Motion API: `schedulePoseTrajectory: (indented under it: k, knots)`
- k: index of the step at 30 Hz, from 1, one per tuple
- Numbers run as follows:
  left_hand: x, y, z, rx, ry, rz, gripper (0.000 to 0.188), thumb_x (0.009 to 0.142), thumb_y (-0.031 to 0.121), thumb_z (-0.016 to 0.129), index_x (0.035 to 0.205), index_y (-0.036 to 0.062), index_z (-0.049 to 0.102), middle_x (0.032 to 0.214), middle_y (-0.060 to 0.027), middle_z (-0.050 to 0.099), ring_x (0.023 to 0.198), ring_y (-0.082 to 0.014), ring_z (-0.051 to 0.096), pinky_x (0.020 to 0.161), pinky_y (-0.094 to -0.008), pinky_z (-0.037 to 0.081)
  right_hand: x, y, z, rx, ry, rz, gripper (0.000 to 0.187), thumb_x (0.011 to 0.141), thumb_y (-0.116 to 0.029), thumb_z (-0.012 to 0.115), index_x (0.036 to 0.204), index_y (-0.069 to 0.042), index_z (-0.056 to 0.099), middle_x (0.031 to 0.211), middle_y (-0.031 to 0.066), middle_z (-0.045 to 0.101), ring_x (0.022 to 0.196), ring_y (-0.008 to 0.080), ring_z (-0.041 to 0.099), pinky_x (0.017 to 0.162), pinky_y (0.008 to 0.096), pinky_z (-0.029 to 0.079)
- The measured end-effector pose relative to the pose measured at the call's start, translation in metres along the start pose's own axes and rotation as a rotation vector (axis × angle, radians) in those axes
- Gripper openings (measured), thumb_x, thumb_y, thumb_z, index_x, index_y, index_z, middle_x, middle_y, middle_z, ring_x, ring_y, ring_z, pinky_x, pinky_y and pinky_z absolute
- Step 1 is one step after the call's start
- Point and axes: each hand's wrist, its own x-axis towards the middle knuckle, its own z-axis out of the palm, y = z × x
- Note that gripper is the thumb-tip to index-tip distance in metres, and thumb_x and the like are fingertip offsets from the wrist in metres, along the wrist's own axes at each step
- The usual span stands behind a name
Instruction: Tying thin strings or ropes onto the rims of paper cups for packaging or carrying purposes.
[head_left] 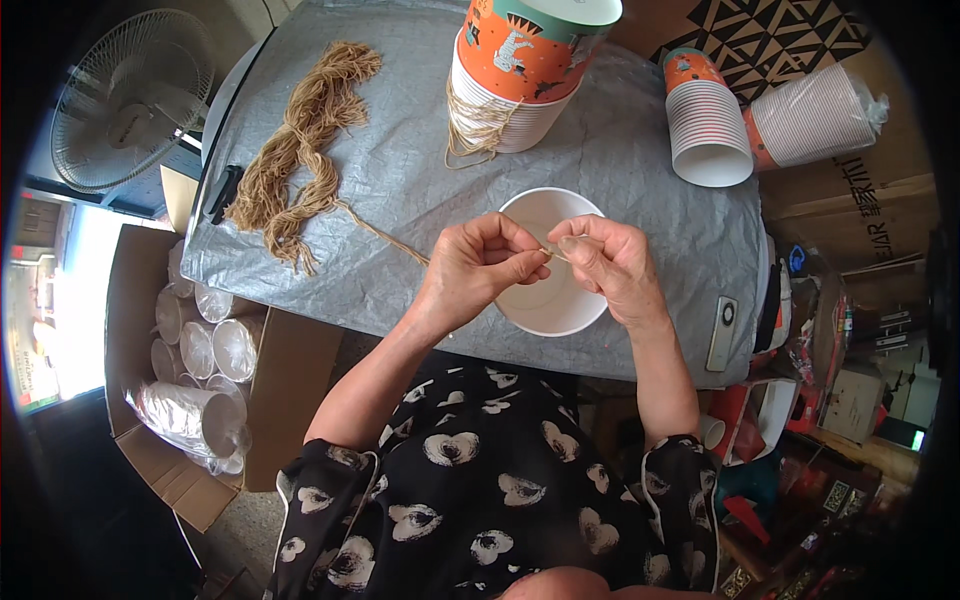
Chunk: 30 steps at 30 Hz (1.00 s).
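W/ L hand [472,268] & R hand [618,268] fingertips pinching twine [389,240] above white tub [550,312], we shd work gently w/o yanking.

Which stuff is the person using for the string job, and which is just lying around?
Part of the job, probably:
thin string, pinched by the left hand and right hand
white tub underneath
brown twine bundle, one strand leading toward the left hand
tall tub stack with string loops

Seemingly just around:
fan
small black thing
flat grey thing
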Motion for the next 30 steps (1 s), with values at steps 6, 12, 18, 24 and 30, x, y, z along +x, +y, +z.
schedulePoseTrajectory:
  k: [6, 12, 18, 24, 30]
  knots:
    - [0.000, 0.000, 0.002, 0.033, 0.012, -0.003, 0.011, 0.095, 0.002, 0.073, 0.099, -0.0019, 0.063, 0.093, -0.0085, 0.073, 0.089, -0.0156, 0.075, 0.080, -0.0257, 0.061, 0.002, 0.001, 0.004, -0.152, -0.029, -0.062, 0.020, 0.099, -0.016, 0.070, 0.108, 0.002, 0.068, 0.072, -0.0055, 0.060, 0.057, -0.0011, 0.043, 0.050, 0.0173, 0.031]
    - [0.000, -0.005, 0.003, 0.011, 0.014, 0.051, 0.018, 0.095, 0.000, 0.072, 0.108, -0.0009, 0.060, 0.097, -0.0071, 0.072, 0.092, -0.0155, 0.074, 0.084, -0.0262, 0.061, 0.002, 0.002, 0.005, -0.115, -0.018, -0.061, 0.018, 0.098, -0.016, 0.070, 0.104, 0.001, 0.067, 0.072, -0.0064, 0.059, 0.058, -0.0011, 0.042, 0.052, 0.0166, 0.031]
    - [0.000, -0.004, 0.001, -0.046, -0.004, 0.050, 0.020, 0.095, -0.001, 0.071, 0.110, 0.0001, 0.059, 0.097, -0.0067, 0.073, 0.094, -0.0161, 0.074, 0.087, -0.0277, 0.060, 0.000, 0.004, 0.002, -0.073, -0.014, -0.021, 0.020, 0.099, -0.018, 0.070, 0.103, 0.002, 0.066, 0.070, -0.0067, 0.056, 0.058, 0.0001, 0.041, 0.051, 0.0174, 0.030]
    - [0.001, 0.001, 0.002, -0.007, 0.025, 0.025, 0.029, 0.093, 0.000, 0.074, 0.111, 0.0023, 0.051, 0.094, -0.0080, 0.073, 0.093, -0.0160, 0.074, 0.085, -0.0273, 0.060, 0.002, -0.003, 0.006, -0.102, 0.005, -0.058, 0.016, 0.100, -0.016, 0.068, 0.103, 0.000, 0.067, 0.070, -0.0065, 0.057, 0.058, -0.0001, 0.043, 0.051, 0.0179, 0.032]
    - [0.000, 0.003, 0.005, 0.067, 0.042, 0.027, 0.029, 0.093, 0.001, 0.074, 0.108, 0.0029, 0.049, 0.094, -0.0091, 0.074, 0.093, -0.0156, 0.074, 0.084, -0.0271, 0.061, 0.003, -0.005, 0.005, -0.199, -0.056, -0.043, 0.012, 0.100, -0.012, 0.066, 0.101, 0.000, 0.066, 0.084, -0.0006, 0.070, 0.072, 0.0017, 0.056, 0.063, 0.0184, 0.043]
